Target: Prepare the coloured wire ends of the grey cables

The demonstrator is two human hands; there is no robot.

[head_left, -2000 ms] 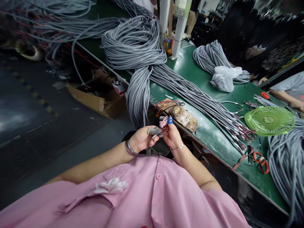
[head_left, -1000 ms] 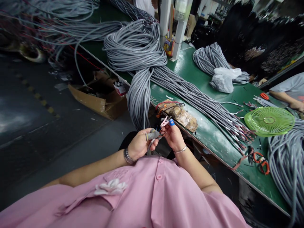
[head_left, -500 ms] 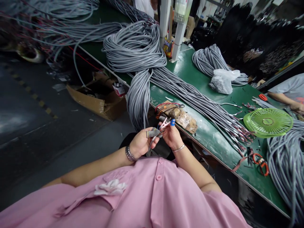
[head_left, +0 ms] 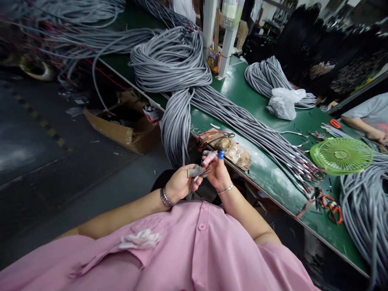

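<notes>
My left hand [head_left: 181, 182], in grey finger covers, is closed on the end of a grey cable [head_left: 193, 184]. Thin coloured wires [head_left: 206, 171] fan out of that end toward the other hand. My right hand [head_left: 218, 173] has a blue cover on its thumb and is closed on a small pale pink item [head_left: 209, 158], blurred, its kind unclear. Both hands are close together above my lap, at the table's edge. Just beyond them lies a wooden block [head_left: 239, 155] with clear plastic wrap and red and black wires.
Grey cable coils [head_left: 169, 60] and a long cable bundle [head_left: 242, 117] lie across the green table [head_left: 306, 218]. Orange-handled scissors [head_left: 332, 209] and a green fan [head_left: 341, 154] are to the right. A cardboard box [head_left: 121, 133] stands on the floor. Another person's arm [head_left: 360, 125] is at far right.
The pale pink item in my right hand has turned and blurred; its forked shape no longer shows. My right hand has shifted very slightly. The left hand keeps its hold on the cable.
</notes>
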